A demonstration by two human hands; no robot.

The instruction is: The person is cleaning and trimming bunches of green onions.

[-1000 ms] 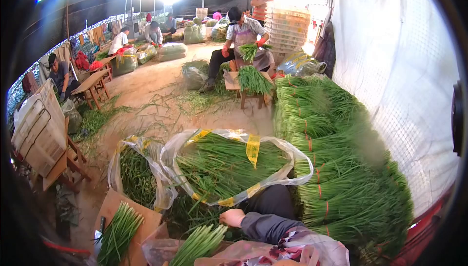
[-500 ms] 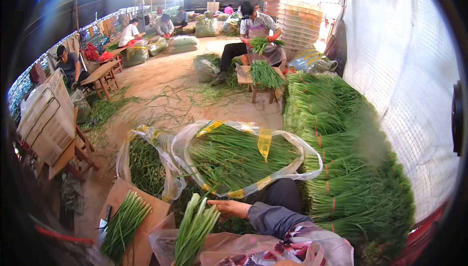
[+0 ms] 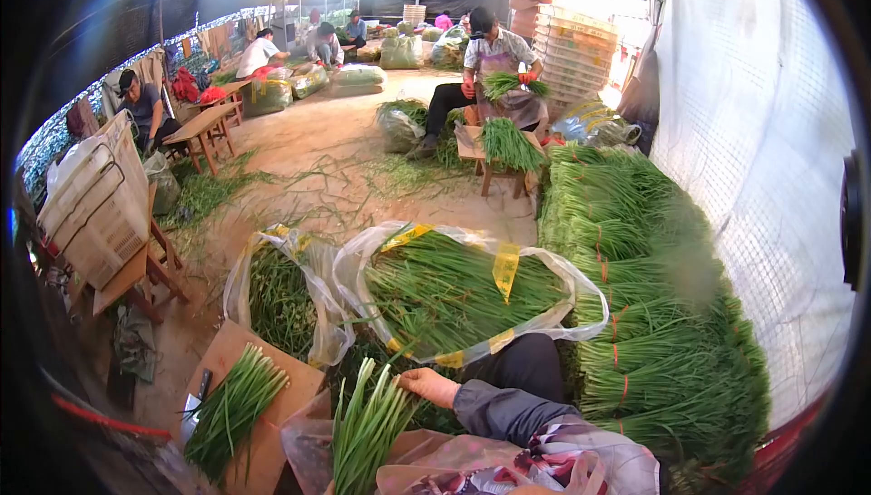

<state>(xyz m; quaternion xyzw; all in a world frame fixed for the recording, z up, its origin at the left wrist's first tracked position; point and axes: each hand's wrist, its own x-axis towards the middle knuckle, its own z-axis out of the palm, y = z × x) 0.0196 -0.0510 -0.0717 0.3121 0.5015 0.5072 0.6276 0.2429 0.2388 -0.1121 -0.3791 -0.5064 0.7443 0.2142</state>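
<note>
My right hand reaches in from the right in a grey sleeve. Its fingers are pinched together at the pale ends of a loose bunch of chives, which stands upright over my lap. My left hand does not show. A second bunch of chives lies on a brown board to the left. Beside that bunch is a knife with a dark handle, its blade partly under the leaves.
Ahead lie a clear plastic bag full of chives and another open bag of greens. Banded chives are stacked along the right wall. A plastic crate stands at left. A co-worker sits ahead holding greens; several other people sit farther back.
The view has shifted slightly, so the scene sits a little farther right. My right hand stays at the pale ends of the bunch, and the stalks there look more spread.
</note>
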